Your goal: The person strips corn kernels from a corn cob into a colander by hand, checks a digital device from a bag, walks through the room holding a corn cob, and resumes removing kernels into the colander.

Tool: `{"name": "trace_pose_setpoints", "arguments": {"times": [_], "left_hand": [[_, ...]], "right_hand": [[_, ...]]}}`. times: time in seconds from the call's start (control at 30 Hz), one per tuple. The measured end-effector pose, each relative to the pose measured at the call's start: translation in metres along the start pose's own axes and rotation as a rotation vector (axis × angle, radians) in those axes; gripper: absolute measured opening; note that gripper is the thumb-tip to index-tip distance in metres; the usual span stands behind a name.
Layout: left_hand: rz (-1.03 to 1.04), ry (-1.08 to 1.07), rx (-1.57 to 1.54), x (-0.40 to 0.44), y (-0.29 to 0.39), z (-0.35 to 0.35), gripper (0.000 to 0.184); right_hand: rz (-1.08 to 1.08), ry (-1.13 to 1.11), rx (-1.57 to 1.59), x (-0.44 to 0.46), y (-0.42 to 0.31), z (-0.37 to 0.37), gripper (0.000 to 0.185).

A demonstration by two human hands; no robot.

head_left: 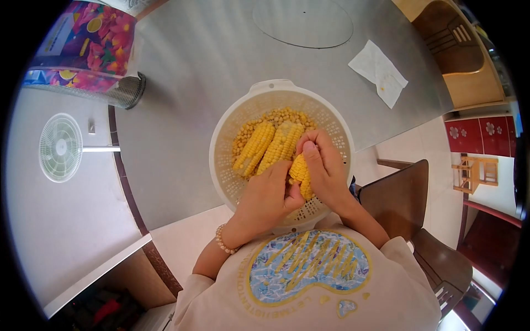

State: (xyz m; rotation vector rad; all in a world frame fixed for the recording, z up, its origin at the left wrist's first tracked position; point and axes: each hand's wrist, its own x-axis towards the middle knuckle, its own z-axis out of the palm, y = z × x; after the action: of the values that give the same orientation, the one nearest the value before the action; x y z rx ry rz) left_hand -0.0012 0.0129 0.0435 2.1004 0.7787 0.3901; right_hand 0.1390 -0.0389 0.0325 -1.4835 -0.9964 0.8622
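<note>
Both my hands are over a white plastic colander (220, 144) near the table's front edge. Between them is a yellow corn cob (301, 172), held tilted above the basket. My right hand (324, 165) wraps its fingers around the cob's upper part, thumb on top. My left hand (269, 193), with a beaded bracelet at the wrist, has its fingers curled against the cob's lower side; its fingertips are partly hidden. Inside the colander lie two more corn cobs, one at the left (254, 148) and one in the middle (282, 144). Loose corn kernels (284, 115) cover the colander's bottom behind them.
A crumpled white tissue (381, 71) lies on the grey table (176, 110). At the far left stands a mesh basket (130, 91) with a flowered package (91, 44). Brown chairs (397, 196) stand at the right, and a fan (62, 147) is at the left.
</note>
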Motion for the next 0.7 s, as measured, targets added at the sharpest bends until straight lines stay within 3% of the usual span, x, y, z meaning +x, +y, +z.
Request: {"name": "trace_pose_setpoints", "arguments": {"times": [0.1, 0.17, 0.3, 0.4, 0.57, 0.7], "left_hand": [[0.000, 0.025, 0.059, 0.000, -0.002, -0.002, 0.025], [-0.248, -0.140, -0.262, 0.000, -0.006, -0.007, 0.029], [-0.221, -0.088, -0.350, -0.005, -0.010, 0.000, 0.028], [-0.165, -0.031, -0.385, -0.006, 0.004, -0.003, 0.028], [-0.155, -0.140, -0.154, -0.002, 0.003, -0.008, 0.028], [-0.184, -0.079, -0.171, -0.002, -0.012, -0.003, 0.027]], "right_hand": [[0.004, -0.001, 0.009, 0.000, 0.004, 0.001, 0.016], [-0.032, 0.001, 0.180, -0.001, 0.013, -0.002, 0.016], [-0.077, 0.055, 0.118, 0.000, 0.012, -0.001, 0.016], [0.037, 0.032, 0.153, -0.001, 0.009, -0.004, 0.017], [-0.010, -0.011, 0.082, -0.001, 0.013, -0.003, 0.016], [-0.054, -0.003, 0.172, -0.002, 0.018, 0.001, 0.016]]}}
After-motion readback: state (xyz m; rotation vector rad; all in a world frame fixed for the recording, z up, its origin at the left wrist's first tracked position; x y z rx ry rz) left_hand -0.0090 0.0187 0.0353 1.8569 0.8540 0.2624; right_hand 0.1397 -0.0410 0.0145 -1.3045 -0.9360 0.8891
